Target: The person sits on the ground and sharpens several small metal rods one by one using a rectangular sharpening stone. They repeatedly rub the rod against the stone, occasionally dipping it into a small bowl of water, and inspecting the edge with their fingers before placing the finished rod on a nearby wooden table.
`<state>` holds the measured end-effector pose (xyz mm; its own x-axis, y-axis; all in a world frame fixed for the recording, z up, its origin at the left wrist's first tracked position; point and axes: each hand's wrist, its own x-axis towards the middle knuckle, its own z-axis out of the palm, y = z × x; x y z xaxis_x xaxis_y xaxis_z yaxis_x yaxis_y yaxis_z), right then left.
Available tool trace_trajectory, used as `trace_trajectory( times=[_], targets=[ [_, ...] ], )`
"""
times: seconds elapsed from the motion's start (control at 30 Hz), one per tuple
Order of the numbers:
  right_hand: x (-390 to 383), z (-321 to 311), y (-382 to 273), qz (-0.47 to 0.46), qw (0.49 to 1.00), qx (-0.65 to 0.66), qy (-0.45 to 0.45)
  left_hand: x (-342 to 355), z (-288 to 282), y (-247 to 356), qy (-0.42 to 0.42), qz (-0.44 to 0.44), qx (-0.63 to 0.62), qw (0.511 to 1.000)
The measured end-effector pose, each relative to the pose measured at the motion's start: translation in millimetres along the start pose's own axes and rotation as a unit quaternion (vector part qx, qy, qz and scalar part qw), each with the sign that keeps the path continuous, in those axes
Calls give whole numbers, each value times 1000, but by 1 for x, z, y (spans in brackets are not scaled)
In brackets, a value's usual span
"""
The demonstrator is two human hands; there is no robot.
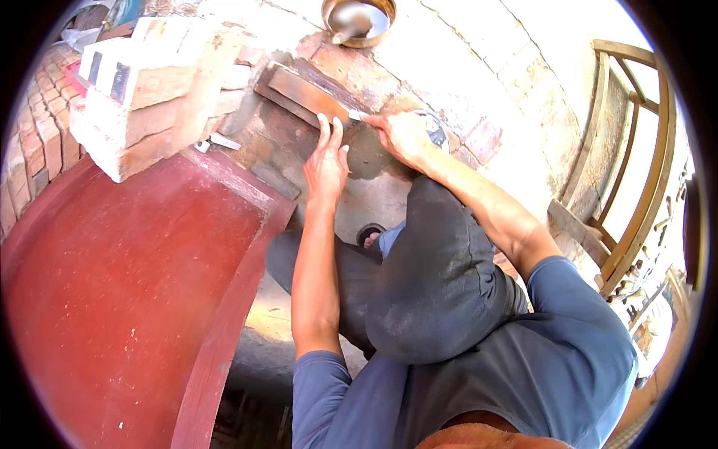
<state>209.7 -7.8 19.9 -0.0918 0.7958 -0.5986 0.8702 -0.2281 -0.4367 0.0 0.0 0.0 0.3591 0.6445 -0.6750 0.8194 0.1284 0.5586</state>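
My right hand is closed round the handle end of what looks like a broad-bladed knife, with a flat rectangular brown face and a bright metal neck. The handle itself is hidden in my fingers. My left hand reaches up to the knife's near edge; its stretched fingertips rest on the flat face, near the neck. Beneath and beside the knife lies a long dark block on the wet brick ground. Just behind my right wrist sits a round pale thing with a dark patterned inside, partly covered by the arm.
A metal bowl holding liquid and a pale lump stands beyond. At left are a stack of pale bricks and a red-topped slab. A small metal tool lies by its corner. A wooden frame stands at right.
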Motion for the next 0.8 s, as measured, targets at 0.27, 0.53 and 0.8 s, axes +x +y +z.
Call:
trace_trajectory(
  times=[0.27, 0.53, 0.8],
  targets=[
    [148, 13, -41, -151, 970, 75, 178, 83, -97, -59, 160, 44, 145, 975],
    [148, 20, -36, -159, 967, 41, 195, 80, -103, -43, 138, 9, 94, 986],
    [152, 11, -49, -145, 973, 102, 145, 81, -94, -61, 174, 56, 117, 976]
  ],
)
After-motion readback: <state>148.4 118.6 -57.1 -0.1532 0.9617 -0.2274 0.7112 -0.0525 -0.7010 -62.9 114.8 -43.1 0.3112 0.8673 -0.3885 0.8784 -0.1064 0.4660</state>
